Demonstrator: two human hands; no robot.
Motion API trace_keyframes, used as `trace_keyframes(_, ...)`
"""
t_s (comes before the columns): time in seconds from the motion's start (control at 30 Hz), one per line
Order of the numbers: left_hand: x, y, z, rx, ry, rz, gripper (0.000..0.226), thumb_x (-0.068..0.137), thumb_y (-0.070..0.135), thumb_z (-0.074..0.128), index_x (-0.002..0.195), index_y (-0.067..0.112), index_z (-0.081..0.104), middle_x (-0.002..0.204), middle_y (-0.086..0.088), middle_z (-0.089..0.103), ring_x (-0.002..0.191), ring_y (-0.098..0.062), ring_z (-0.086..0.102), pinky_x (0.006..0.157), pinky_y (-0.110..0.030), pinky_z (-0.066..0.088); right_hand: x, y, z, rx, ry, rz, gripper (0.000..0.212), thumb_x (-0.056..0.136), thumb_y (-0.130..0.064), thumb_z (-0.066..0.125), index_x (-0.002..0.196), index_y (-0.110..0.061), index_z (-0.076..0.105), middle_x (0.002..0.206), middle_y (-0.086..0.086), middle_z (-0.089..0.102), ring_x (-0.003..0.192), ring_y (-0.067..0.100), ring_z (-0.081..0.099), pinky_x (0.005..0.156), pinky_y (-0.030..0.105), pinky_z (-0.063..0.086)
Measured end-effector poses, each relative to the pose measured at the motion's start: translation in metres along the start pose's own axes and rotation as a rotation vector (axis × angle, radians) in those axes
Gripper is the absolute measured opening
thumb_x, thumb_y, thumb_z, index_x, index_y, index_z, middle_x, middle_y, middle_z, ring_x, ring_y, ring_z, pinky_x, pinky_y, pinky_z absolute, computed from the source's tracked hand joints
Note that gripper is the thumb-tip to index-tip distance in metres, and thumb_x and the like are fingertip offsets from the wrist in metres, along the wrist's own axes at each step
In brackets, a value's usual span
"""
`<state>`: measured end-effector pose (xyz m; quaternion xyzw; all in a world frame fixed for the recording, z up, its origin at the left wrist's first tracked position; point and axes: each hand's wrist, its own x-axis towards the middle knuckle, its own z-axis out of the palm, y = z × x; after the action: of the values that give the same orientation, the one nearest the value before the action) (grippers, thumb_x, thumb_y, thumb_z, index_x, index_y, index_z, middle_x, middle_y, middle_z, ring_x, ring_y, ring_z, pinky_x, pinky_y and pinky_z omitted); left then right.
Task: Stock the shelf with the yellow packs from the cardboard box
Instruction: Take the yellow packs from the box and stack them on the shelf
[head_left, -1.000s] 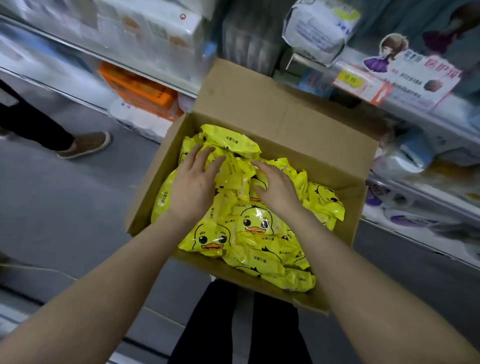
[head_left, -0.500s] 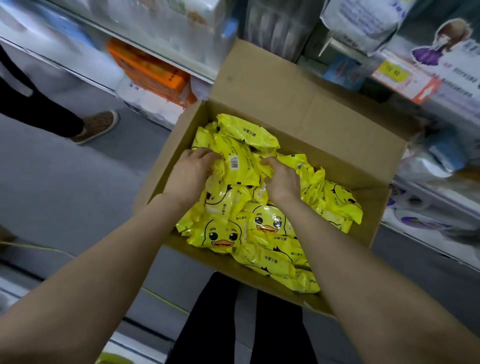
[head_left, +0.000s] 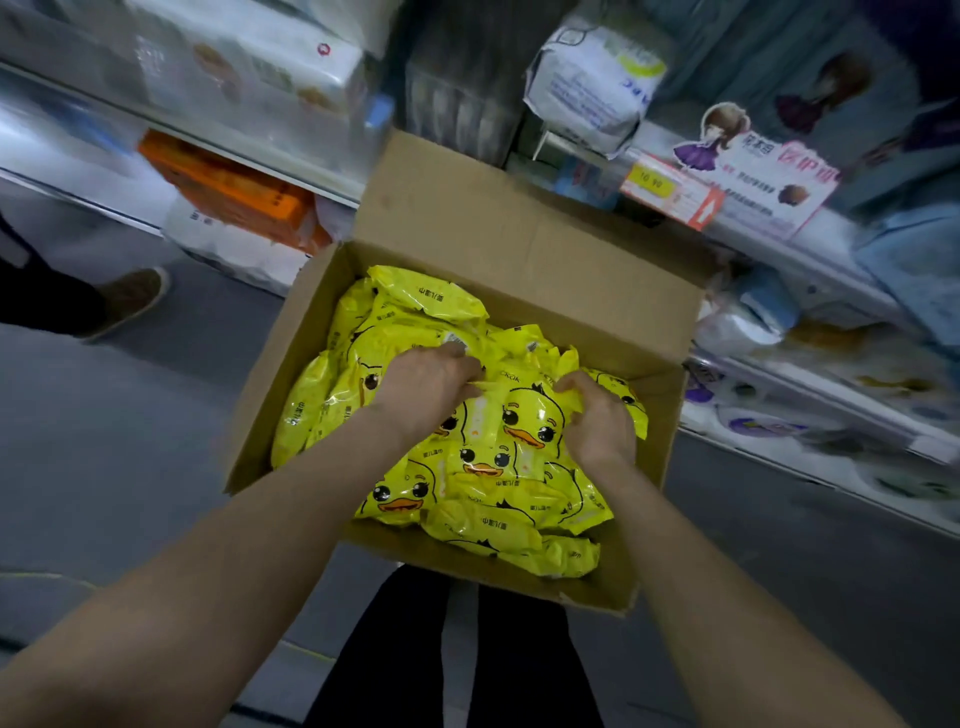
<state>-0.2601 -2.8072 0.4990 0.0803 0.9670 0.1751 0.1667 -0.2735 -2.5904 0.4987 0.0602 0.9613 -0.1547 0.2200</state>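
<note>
Yellow packs (head_left: 467, 519) printed with a cartoon duck's face fill the open cardboard box (head_left: 493, 223), heaped loosely, some face up and some turned on edge. Both bare hands are down in the heap, near its middle. The left hand (head_left: 426, 384) lies knuckles up with its fingers (head_left: 462, 358) curled downward into the packs, gripping among them; whether it has one pack or several cannot be told. The right hand (head_left: 597, 415) has its fingers (head_left: 571, 384) bent round the upper right edge of the duck-faced pack (head_left: 530, 415), which lies face up between the two hands, touching both. More packs lie beyond the fingertips toward the box's far wall, others under the wrists and forearms, and a few slump against the wall to the left of the left hand. None of the packs is out of the box.

Beyond the hands the box's far flap stands upright against the shelf (head_left: 831, 275), whose edge runs past to the right of the right hand. A red and yellow price tag (head_left: 670, 189) hangs on that edge, and a white bag (head_left: 592, 88) sits above it. Off to the left of the left hand, orange boxes (head_left: 234, 187) lie on a lower shelf, blurred. Farther left a brown shoe (head_left: 132, 299) of another person stands on the grey floor (head_left: 104, 441). Below the forearms the person's dark trousers (head_left: 452, 649) show under the box.
</note>
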Motion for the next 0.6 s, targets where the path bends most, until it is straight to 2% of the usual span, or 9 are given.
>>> trace_keyframes(0.07, 0.003, 0.008, 0.006, -0.002, -0.027, 0.006, 0.027, 0.096, 0.041, 0.052, 0.116, 0.026, 0.063, 0.116, 0.001, 0.059, 0.105, -0.026, 0.061, 0.075, -0.032, 0.045, -0.005, 0.018, -0.004, -0.012, -0.026, 0.059, 0.057, 0.077, 0.012, 0.05, 0.113, -0.031, 0.057, 0.109, 0.01, 0.062, 0.104, 0.034, 0.055, 0.071, 0.034, 0.042)
trace_keyframes(0.17, 0.004, 0.009, 0.015, 0.106, -0.11, 0.026, 0.039, 0.092, 0.045, 0.056, 0.129, 0.031, 0.055, 0.128, 0.003, 0.057, 0.121, -0.024, 0.05, 0.099, -0.036, 0.038, -0.007, 0.042, -0.002, -0.107, -0.113, 0.051, 0.056, 0.074, 0.004, 0.058, 0.119, -0.03, 0.054, 0.124, 0.009, 0.055, 0.116, 0.033, 0.05, 0.086, 0.036, 0.045)
trace_keyframes(0.23, 0.0, 0.005, 0.017, 0.204, -0.177, 0.025, 0.058, 0.085, 0.049, 0.064, 0.137, 0.035, 0.046, 0.136, 0.003, 0.051, 0.13, -0.026, 0.042, 0.11, -0.042, 0.026, -0.01, 0.047, 0.003, -0.121, -0.158, -0.024, 0.066, 0.073, -0.008, 0.068, 0.131, -0.031, 0.049, 0.138, 0.005, 0.046, 0.128, 0.031, 0.042, 0.102, 0.041, 0.039)
trace_keyframes(0.33, -0.007, -0.007, 0.017, 0.352, -0.251, 0.011, 0.078, 0.077, 0.052, 0.072, 0.143, 0.036, 0.034, 0.141, 0.001, 0.048, 0.132, -0.029, 0.041, 0.111, -0.047, 0.025, -0.014, 0.044, 0.014, -0.134, -0.277, -0.143, 0.09, 0.074, -0.03, 0.078, 0.149, -0.034, 0.029, 0.15, 0.004, 0.036, 0.14, 0.028, 0.031, 0.115, 0.045, 0.025)
trace_keyframes(0.4, -0.008, -0.014, 0.015, 0.406, -0.256, -0.018, 0.076, 0.078, 0.053, 0.07, 0.143, 0.036, 0.034, 0.138, 0.0, 0.051, 0.128, -0.028, 0.045, 0.106, -0.045, 0.029, -0.015, 0.042, 0.021, -0.273, -0.309, -0.176, 0.101, 0.075, -0.041, 0.079, 0.153, -0.035, 0.016, 0.155, 0.004, 0.03, 0.144, 0.025, 0.025, 0.115, 0.046, 0.02)
trace_keyframes(0.47, -0.008, -0.016, 0.014, 0.44, -0.252, -0.041, 0.067, 0.082, 0.051, 0.067, 0.14, 0.034, 0.037, 0.134, 0.001, 0.055, 0.124, -0.026, 0.048, 0.103, -0.043, 0.031, -0.015, 0.042, 0.025, -0.392, -0.301, -0.184, 0.103, 0.075, -0.046, 0.078, 0.153, -0.034, 0.012, 0.154, 0.005, 0.031, 0.143, 0.025, 0.026, 0.112, 0.046, 0.023)
trace_keyframes(0.53, -0.009, -0.015, 0.014, 0.446, -0.244, -0.058, 0.063, 0.082, 0.051, 0.066, 0.137, 0.032, 0.041, 0.129, 0.001, 0.059, 0.121, -0.026, 0.05, 0.103, -0.042, 0.032, -0.015, 0.043, 0.026, -0.433, -0.268, -0.196, 0.098, 0.075, -0.048, 0.077, 0.151, -0.031, 0.019, 0.149, 0.004, 0.039, 0.139, 0.025, 0.033, 0.108, 0.044, 0.026)
trace_keyframes(0.6, -0.012, -0.014, 0.014, 0.421, -0.221, -0.072, 0.062, 0.081, 0.052, 0.067, 0.134, 0.031, 0.044, 0.125, 0.001, 0.062, 0.118, -0.026, 0.052, 0.104, -0.041, 0.031, -0.015, 0.044, 0.025, -0.43, -0.201, -0.211, 0.082, 0.079, -0.044, 0.075, 0.145, -0.027, 0.03, 0.137, 0.004, 0.051, 0.13, 0.025, 0.043, 0.105, 0.041, 0.029)
